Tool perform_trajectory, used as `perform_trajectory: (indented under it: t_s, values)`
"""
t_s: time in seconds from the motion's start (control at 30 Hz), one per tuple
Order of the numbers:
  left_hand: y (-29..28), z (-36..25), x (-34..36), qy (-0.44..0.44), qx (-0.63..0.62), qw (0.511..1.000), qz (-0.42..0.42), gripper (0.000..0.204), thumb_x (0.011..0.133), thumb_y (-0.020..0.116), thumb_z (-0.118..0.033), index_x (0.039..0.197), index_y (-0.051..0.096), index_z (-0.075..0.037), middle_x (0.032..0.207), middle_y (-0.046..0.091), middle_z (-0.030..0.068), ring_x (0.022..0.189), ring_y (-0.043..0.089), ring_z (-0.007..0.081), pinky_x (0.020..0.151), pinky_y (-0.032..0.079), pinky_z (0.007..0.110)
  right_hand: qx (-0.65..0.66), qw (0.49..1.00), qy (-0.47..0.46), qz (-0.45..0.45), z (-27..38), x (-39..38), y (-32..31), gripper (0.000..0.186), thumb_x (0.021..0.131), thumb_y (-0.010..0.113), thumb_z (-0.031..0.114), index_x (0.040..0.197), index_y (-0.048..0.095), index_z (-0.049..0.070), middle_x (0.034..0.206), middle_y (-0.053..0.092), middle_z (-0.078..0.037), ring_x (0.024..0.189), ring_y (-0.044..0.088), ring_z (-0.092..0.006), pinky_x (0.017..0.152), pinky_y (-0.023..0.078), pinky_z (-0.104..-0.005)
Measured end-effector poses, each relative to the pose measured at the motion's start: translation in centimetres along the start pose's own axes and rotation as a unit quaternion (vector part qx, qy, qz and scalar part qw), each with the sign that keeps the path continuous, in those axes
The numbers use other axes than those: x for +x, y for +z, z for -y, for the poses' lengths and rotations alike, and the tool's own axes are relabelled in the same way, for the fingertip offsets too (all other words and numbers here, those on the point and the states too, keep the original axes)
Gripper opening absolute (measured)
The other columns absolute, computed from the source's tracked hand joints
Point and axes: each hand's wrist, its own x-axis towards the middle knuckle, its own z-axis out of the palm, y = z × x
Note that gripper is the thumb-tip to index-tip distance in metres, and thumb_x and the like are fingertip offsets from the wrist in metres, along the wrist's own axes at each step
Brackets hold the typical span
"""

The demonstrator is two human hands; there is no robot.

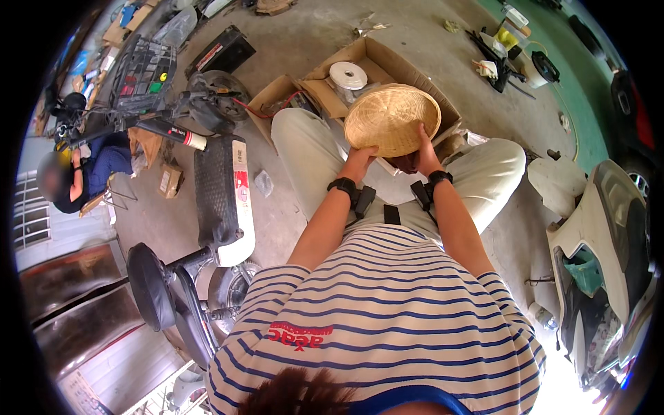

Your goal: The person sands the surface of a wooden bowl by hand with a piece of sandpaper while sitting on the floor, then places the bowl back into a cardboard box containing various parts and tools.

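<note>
The person's striped shirt (387,304) fills the foreground. Left of the woven hat (391,119), a small scooter (221,194) stands on the concrete floor (415,34). The left hand (360,160) grips the hat's near rim, fingers closed on it; the right hand (426,153) clamps its right edge. The hat sits above the lap, before a cardboard box (387,66). Right of it lies a white body panel (609,228).
</note>
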Motion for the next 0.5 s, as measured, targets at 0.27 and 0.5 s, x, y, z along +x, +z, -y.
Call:
perform_trajectory:
  t_s: [0.27, 0.5]
  values:
    - [-1.1, 0.1, 0.4, 0.007, -0.019, 1.000, 0.007, 0.043, 0.078, 0.053, 0.000, 0.119, 0.040, -0.004, 0.111, 0.052, 0.0104, 0.101, 0.052, 0.0243, 0.087, 0.041, 0.036, -0.028, 0.999, 0.017, 0.003, -0.8, 0.3, 0.0, 0.061, 0.085, 0.052, 0.043, 0.131, 0.034, 0.007, 0.132, 0.040, -0.008, 0.118, 0.041, -0.0209, 0.100, 0.033, -0.0321]
    - [-1.6, 0.2, 1.0, -0.018, -0.044, 0.995, -0.089, 0.035, 0.081, 0.046, -0.001, 0.115, 0.040, -0.003, 0.108, 0.052, 0.0130, 0.097, 0.054, 0.0262, 0.086, 0.045, 0.038, -0.006, 0.963, -0.207, -0.172, -0.3, 2.3, -1.3, 0.036, 0.081, 0.063, 0.023, 0.112, 0.051, 0.010, 0.102, 0.054, -0.004, 0.095, 0.050, -0.0129, 0.081, 0.042, -0.0284]
